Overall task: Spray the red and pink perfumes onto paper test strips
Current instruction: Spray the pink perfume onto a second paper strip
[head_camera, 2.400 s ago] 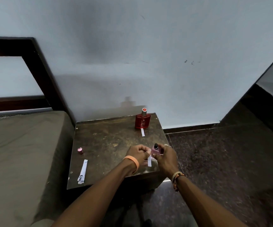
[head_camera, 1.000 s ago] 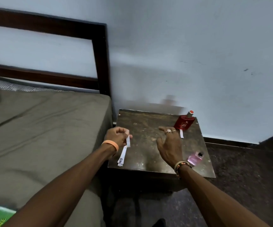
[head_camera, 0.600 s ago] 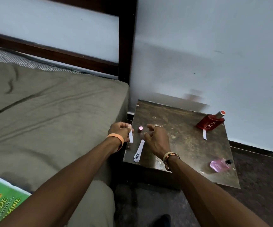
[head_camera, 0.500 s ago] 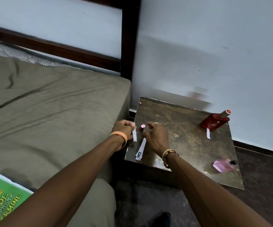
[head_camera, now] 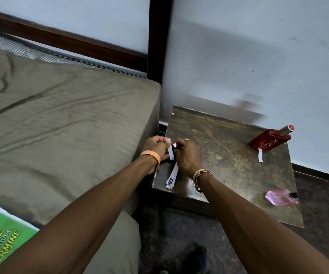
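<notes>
- The pink perfume bottle (head_camera: 279, 197) sits uncapped at the worktop's (head_camera: 229, 165) near right corner, well apart from both hands, probably parked while its cap is fetched.
- The right hand (head_camera: 188, 157), arched knuckles-up at the left edge, pinches the small pink cap (head_camera: 174, 144) in its fingertips.
- The left hand (head_camera: 156, 147) curls round a paper test strip (head_camera: 171, 153), held hanging just beside the cap.
- The red perfume bottle (head_camera: 268, 140) stands far right, a second strip (head_camera: 260, 155) before it.
</notes>
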`<state>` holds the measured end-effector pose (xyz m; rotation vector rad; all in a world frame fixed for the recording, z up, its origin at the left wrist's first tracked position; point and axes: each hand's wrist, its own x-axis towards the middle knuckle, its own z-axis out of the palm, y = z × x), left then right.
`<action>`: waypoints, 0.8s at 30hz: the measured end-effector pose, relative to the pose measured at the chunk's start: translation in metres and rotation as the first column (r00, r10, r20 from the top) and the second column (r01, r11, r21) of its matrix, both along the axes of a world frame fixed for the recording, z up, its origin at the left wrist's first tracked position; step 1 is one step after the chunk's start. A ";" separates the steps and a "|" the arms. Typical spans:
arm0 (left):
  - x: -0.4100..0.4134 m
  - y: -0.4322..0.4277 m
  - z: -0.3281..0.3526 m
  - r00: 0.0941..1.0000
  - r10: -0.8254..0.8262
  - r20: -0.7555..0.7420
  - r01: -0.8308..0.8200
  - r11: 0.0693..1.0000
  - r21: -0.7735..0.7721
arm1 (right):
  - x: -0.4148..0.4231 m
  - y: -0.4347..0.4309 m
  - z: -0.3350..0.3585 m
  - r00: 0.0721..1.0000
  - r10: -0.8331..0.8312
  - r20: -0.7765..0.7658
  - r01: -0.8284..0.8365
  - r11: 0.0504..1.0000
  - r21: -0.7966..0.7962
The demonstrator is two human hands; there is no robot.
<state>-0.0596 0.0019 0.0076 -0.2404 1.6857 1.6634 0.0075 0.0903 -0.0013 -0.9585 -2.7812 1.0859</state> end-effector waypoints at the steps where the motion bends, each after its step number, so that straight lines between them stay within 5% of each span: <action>1: 0.000 0.000 0.000 1.000 0.000 0.008 0.000 1.000 0.007 | 0.000 0.000 0.000 1.000 -0.006 -0.002 0.006 1.000 -0.001; 24: 0.074 0.036 0.097 0.966 -0.239 -0.097 0.248 0.964 0.096 | 0.104 0.035 0.083 0.976 -0.094 -0.194 0.117 0.987 0.108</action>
